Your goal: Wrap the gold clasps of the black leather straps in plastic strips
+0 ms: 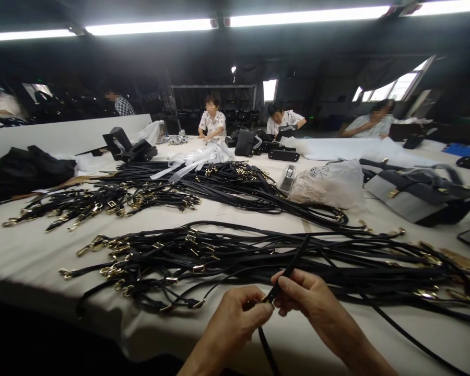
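Your two hands are at lower centre, both closed, working on one black strap (296, 257). Your left hand (235, 316) pinches it between thumb and curled fingers, right by a small gold-coloured buckle (270, 300). Your right hand (307, 296) grips it just above, thumb on top, fingers bent under. Strap tilts: upper end points up and right, over the front pile; a black length hangs below your left hand toward the bottom edge.

Front pile of black straps (258, 253) runs across the middle and right of the frame, gold clasps and buckles bunched at its left end. Behind it, another strap heap (227, 190) at centre, white strips (198, 159) lying over its back; shorter buckled straps (102, 201) at centre left. All on the cloth-covered surface (27, 250).

Right of centre: clear plastic bag (331, 183) with handwriting, contents blurred. Far right: grey-and-black handbag (413, 190). Left edge: black bundle (33, 169). Co-workers sit across the top, one in a white patterned shirt (212, 122) near centre.
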Demonstrator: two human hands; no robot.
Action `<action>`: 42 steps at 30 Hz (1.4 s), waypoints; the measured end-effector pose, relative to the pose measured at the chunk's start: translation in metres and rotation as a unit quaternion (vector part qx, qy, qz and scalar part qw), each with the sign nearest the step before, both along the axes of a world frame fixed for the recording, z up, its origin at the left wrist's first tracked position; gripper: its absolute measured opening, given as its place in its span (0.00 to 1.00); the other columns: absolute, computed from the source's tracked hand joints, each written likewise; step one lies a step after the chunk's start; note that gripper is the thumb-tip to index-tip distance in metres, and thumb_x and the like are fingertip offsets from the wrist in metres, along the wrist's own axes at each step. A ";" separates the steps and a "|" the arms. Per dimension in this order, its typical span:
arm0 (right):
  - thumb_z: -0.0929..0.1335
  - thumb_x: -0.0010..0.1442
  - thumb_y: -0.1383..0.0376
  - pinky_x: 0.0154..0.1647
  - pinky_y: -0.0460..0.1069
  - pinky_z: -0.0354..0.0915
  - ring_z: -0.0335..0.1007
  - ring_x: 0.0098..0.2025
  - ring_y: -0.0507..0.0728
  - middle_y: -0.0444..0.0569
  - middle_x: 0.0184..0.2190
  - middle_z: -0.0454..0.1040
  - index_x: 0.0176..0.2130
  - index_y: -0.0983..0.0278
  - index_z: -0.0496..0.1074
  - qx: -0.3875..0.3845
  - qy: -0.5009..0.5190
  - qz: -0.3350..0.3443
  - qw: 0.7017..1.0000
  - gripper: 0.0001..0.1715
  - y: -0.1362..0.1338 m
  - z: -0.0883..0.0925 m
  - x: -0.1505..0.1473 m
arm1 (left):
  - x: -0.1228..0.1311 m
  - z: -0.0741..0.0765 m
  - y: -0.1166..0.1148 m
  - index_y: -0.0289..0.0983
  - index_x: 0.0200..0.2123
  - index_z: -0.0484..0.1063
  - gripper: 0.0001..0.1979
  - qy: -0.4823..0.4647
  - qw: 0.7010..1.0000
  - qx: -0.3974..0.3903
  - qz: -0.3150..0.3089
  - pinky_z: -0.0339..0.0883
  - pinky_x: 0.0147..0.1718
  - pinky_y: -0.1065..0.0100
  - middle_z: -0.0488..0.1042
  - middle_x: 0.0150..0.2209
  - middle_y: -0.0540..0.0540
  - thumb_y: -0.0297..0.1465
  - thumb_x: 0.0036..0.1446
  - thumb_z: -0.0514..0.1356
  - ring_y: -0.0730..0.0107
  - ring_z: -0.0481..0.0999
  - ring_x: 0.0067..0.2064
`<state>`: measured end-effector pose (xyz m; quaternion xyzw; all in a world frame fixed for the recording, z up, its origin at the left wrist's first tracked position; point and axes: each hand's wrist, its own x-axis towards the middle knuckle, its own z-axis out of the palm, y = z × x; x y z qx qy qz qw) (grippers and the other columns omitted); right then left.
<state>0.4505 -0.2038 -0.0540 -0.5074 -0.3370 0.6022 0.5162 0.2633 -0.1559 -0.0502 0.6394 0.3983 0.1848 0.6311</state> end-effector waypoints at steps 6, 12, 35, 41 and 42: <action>0.75 0.53 0.47 0.29 0.47 0.67 0.73 0.30 0.54 0.51 0.27 0.78 0.36 0.68 0.78 0.010 -0.044 -0.015 0.999 0.26 0.000 -0.002 -0.006 | -0.002 -0.002 0.000 0.34 0.41 0.78 0.18 -0.049 0.998 -0.040 -0.023 0.51 0.16 0.76 0.74 0.24 0.50 0.39 0.62 0.53 0.78 0.61 0.18; 0.74 0.55 0.46 0.31 0.47 0.69 0.72 0.31 0.55 0.51 0.28 0.78 0.37 0.67 0.80 0.031 -0.122 -0.013 0.992 0.25 -0.004 0.004 -0.010 | 0.002 0.001 0.003 0.33 0.44 0.77 0.16 -0.046 0.998 -0.031 0.020 0.48 0.15 0.75 0.74 0.22 0.51 0.35 0.59 0.55 0.78 0.57 0.16; 0.76 0.53 0.56 0.35 0.46 0.65 0.69 0.30 0.52 0.44 0.24 0.73 0.26 0.65 0.77 0.056 -0.099 0.104 0.988 0.15 0.009 0.020 -0.008 | 0.005 -0.017 -0.005 0.35 0.51 0.64 0.23 -0.175 0.979 -0.057 0.085 0.57 0.25 0.71 0.71 0.21 0.54 0.42 0.58 0.64 0.72 0.70 0.23; 0.77 0.51 0.59 0.33 0.50 0.67 0.74 0.28 0.56 0.43 0.29 0.73 0.32 0.64 0.67 0.041 0.068 0.171 0.982 0.19 0.015 0.009 -0.015 | 0.008 -0.017 -0.005 0.35 0.50 0.62 0.31 -0.237 0.968 -0.066 0.049 0.60 0.28 0.71 0.72 0.21 0.54 0.48 0.53 0.67 0.73 0.70 0.23; 0.77 0.51 0.60 0.32 0.49 0.67 0.73 0.29 0.55 0.44 0.29 0.73 0.32 0.64 0.66 0.033 0.083 0.180 0.980 0.18 0.016 0.005 -0.016 | 0.009 -0.017 -0.006 0.35 0.50 0.62 0.31 -0.236 0.968 -0.063 0.049 0.60 0.28 0.71 0.72 0.21 0.53 0.49 0.53 0.67 0.73 0.70 0.22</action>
